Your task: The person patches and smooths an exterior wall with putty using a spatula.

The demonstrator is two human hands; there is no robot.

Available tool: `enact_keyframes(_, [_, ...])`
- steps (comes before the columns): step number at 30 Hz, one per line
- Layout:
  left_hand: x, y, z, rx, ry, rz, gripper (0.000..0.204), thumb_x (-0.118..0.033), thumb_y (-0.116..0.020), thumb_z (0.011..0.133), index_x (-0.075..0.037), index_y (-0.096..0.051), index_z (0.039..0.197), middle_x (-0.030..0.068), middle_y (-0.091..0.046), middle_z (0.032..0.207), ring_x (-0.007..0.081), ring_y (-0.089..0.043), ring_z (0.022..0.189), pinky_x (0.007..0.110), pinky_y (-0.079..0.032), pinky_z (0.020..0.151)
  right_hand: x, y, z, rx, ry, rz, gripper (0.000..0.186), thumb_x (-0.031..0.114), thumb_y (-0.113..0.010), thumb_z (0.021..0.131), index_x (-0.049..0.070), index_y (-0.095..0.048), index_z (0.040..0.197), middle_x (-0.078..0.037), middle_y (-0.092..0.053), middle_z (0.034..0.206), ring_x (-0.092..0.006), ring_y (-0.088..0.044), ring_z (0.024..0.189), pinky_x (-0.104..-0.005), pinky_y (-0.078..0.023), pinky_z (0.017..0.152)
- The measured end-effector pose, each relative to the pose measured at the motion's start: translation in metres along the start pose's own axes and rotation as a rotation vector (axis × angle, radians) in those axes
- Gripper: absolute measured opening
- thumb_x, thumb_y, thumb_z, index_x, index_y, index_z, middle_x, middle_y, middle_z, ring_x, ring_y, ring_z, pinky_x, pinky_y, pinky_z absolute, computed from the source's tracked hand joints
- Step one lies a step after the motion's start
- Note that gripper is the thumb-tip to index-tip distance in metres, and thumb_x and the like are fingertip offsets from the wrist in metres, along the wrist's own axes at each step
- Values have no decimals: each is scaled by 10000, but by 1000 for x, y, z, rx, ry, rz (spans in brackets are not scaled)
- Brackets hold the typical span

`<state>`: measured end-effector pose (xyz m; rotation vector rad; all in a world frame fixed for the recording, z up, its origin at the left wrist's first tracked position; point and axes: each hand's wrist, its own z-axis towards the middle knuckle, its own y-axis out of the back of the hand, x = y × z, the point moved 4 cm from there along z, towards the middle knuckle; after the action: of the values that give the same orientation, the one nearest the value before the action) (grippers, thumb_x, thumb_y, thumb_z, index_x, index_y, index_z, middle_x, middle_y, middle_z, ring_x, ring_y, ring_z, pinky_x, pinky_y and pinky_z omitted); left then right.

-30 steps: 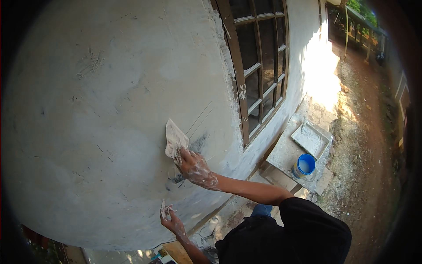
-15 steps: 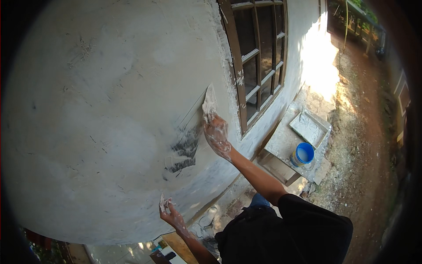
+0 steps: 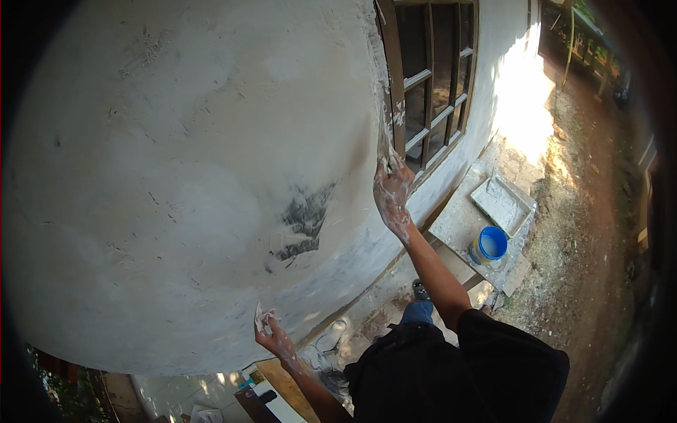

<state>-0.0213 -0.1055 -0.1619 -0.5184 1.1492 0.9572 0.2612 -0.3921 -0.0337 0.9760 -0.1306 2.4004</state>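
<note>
My right hand [image 3: 392, 194], smeared with white putty, is closed on a thin putty knife [image 3: 384, 144]. The blade rests edge-on at the wall's border with the brown window frame [image 3: 394, 84]. Lower down, my left hand [image 3: 275, 341] is closed too, its fingers pinching a putty-coated flat blade [image 3: 259, 314] whose exact kind is hard to make out. A grey, partly smoothed wall [image 3: 211, 141] fills the left side. On it, a dark patch [image 3: 305, 220] with streaked putty edges lies left of my right forearm.
A low spattered table [image 3: 451, 215] stands at the right, bearing a putty tray [image 3: 503, 204] and a blue-rimmed bucket [image 3: 489, 244] with pale liquid. Beyond runs a dirt path [image 3: 592, 211]. A wooden board and white panel [image 3: 282, 403] lie at the bottom left.
My right hand has moved the putty knife rightward off the wall patch to the window frame's edge. The view has shifted slightly; my left hand stays low, still gripping its blade.
</note>
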Motion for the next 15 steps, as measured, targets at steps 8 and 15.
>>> enact_keyframes(8, [-5,-10,-1,15,9,9,407,37,-474,816,29,-557,1214,93,-624,889,139,-532,753,277,-437,704,73,-88,-78,335,243,-23,215,40,-643,694,-18,-598,896,-175,-563,760,-342,-576,628,-404,-493,572])
enact_keyframes(15, [-4,-6,-1,-6,8,-4,400,24,-484,810,26,-562,1202,95,-634,886,145,-549,780,281,-450,719,79,-53,-165,486,208,315,283,22,-656,725,-26,-611,1000,-196,-621,935,-332,-638,744,-384,-524,625])
